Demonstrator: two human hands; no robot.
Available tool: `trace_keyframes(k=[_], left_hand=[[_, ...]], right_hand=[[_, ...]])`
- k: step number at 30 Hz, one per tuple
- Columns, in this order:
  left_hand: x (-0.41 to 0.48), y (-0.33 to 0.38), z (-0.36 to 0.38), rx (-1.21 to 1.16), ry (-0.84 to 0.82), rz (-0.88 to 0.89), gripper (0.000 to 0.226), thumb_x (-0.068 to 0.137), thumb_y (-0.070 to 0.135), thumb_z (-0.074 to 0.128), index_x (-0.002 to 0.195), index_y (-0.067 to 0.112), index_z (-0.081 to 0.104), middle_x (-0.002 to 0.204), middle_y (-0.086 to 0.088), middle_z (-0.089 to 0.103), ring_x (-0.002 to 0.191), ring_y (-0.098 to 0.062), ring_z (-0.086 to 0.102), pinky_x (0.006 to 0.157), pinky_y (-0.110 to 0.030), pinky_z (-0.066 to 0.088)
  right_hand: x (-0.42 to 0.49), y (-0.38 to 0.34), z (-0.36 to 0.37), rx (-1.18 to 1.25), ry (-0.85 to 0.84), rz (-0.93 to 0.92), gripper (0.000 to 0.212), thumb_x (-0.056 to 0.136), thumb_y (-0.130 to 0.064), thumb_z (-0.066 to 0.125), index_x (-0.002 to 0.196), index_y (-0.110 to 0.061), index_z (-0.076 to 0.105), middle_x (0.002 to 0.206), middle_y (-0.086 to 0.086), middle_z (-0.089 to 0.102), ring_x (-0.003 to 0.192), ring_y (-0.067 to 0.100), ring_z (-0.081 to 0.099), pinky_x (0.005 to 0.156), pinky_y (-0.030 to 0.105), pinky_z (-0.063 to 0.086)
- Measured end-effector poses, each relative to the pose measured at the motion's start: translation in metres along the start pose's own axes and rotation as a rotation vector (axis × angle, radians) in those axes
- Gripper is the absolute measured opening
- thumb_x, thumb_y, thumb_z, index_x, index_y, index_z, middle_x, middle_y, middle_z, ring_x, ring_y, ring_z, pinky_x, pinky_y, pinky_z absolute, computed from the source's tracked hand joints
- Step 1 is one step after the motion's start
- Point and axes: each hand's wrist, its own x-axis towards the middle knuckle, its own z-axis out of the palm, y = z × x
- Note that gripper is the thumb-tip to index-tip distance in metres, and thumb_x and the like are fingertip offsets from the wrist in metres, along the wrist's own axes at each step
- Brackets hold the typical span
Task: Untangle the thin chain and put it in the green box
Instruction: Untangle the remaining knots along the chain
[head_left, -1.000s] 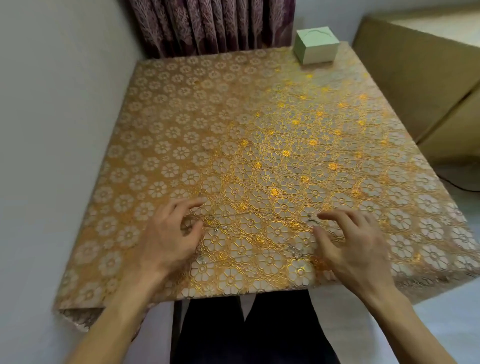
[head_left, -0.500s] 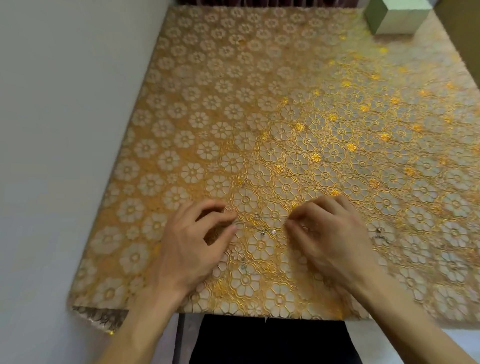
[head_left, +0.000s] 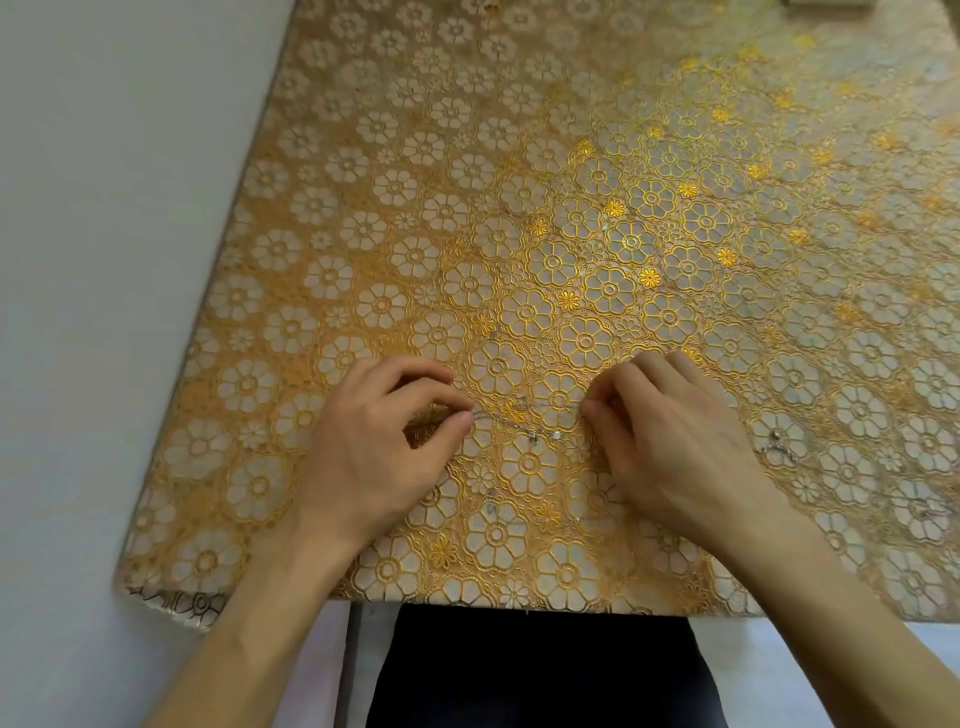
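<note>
A thin silver chain (head_left: 524, 422) with small beads lies on the gold flowered tablecloth (head_left: 519, 218) near the front edge. It runs between my two hands. My left hand (head_left: 374, 447) pinches its left end between thumb and forefinger. My right hand (head_left: 675, 441) has its fingers curled down onto the right end and pinches it there. Another short bit of silver chain (head_left: 776, 450) lies just right of my right hand. Only a sliver of the green box (head_left: 821, 2) shows at the top edge.
A pale wall (head_left: 104, 260) runs close along the table's left side. The table's front edge is just below my wrists, with my dark-clothed lap beneath it.
My right hand has moved left to the chain and both hands now pinch it. The view has tipped down and closer, so the green box has slid almost out of the top.
</note>
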Motion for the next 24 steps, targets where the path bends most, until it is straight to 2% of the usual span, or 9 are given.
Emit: trace_keyframes(k=[4, 7, 10, 13, 16, 18, 21, 24], left_hand=[[0.008, 0.006, -0.001, 0.025, -0.051, -0.030, 0.021, 0.085, 0.044, 0.065, 0.102, 0.035, 0.075, 0.108, 0.019, 0.061, 0.105, -0.006, 0.047, 0.091, -0.004, 0.027], [0.016, 0.013, 0.001, 0.032, -0.094, -0.020, 0.026, 0.084, 0.047, 0.062, 0.107, 0.038, 0.072, 0.110, 0.020, 0.061, 0.106, -0.008, 0.047, 0.086, -0.012, 0.028], [0.022, 0.020, 0.007, 0.017, -0.130, 0.009, 0.030, 0.082, 0.047, 0.064, 0.111, 0.041, 0.070, 0.112, 0.021, 0.060, 0.109, -0.005, 0.045, 0.090, -0.008, 0.028], [0.025, 0.026, 0.012, 0.012, -0.140, 0.031, 0.036, 0.079, 0.047, 0.066, 0.114, 0.041, 0.070, 0.114, 0.017, 0.062, 0.110, -0.009, 0.047, 0.091, -0.022, 0.033], [0.029, 0.033, 0.018, -0.004, -0.166, 0.053, 0.042, 0.078, 0.053, 0.066, 0.118, 0.042, 0.069, 0.116, 0.018, 0.061, 0.111, -0.008, 0.046, 0.094, -0.028, 0.037], [0.030, 0.041, 0.023, -0.006, -0.193, 0.080, 0.038, 0.081, 0.058, 0.064, 0.115, 0.043, 0.071, 0.117, 0.018, 0.061, 0.112, -0.009, 0.047, 0.094, -0.033, 0.040], [0.028, 0.054, 0.033, -0.014, -0.197, 0.106, 0.024, 0.085, 0.056, 0.062, 0.098, 0.041, 0.075, 0.115, 0.022, 0.064, 0.114, -0.011, 0.049, 0.094, -0.040, 0.042], [0.029, 0.052, 0.034, -0.094, -0.179, 0.063, 0.016, 0.088, 0.049, 0.062, 0.090, 0.037, 0.073, 0.110, 0.024, 0.067, 0.113, -0.007, 0.050, 0.097, -0.039, 0.041]], right_hand=[[0.000, -0.001, 0.001, -0.045, -0.021, -0.013, 0.030, 0.099, -0.037, 0.041, 0.093, -0.015, 0.060, 0.091, 0.003, 0.060, 0.087, 0.029, 0.050, 0.072, 0.042, 0.043], [-0.003, -0.001, 0.001, 0.097, -0.025, -0.001, 0.033, 0.101, -0.040, 0.034, 0.095, -0.016, 0.057, 0.094, -0.001, 0.056, 0.088, 0.023, 0.043, 0.075, 0.044, 0.042], [-0.006, 0.000, -0.002, 0.255, -0.024, 0.026, 0.027, 0.101, -0.039, 0.034, 0.095, -0.020, 0.053, 0.095, -0.005, 0.054, 0.090, 0.020, 0.043, 0.081, 0.047, 0.042], [-0.010, 0.000, -0.008, 0.424, -0.036, 0.077, 0.016, 0.101, -0.036, 0.039, 0.094, -0.026, 0.049, 0.093, -0.011, 0.056, 0.091, 0.019, 0.050, 0.083, 0.047, 0.043], [-0.012, 0.000, -0.013, 0.527, -0.052, 0.111, 0.011, 0.100, -0.036, 0.040, 0.093, -0.032, 0.048, 0.093, -0.011, 0.060, 0.088, 0.014, 0.055, 0.081, 0.040, 0.042], [-0.013, -0.001, -0.016, 0.585, -0.053, 0.123, 0.012, 0.099, -0.038, 0.041, 0.094, -0.031, 0.049, 0.088, -0.010, 0.064, 0.082, 0.011, 0.057, 0.077, 0.033, 0.041], [-0.013, -0.005, -0.022, 0.679, -0.050, 0.124, 0.017, 0.102, -0.038, 0.042, 0.094, -0.026, 0.051, 0.078, -0.001, 0.063, 0.069, 0.016, 0.055, 0.063, 0.030, 0.042], [-0.015, -0.002, -0.025, 0.747, -0.036, 0.157, 0.019, 0.100, -0.042, 0.042, 0.093, -0.026, 0.051, 0.078, 0.000, 0.060, 0.065, 0.015, 0.051, 0.057, 0.024, 0.041]])
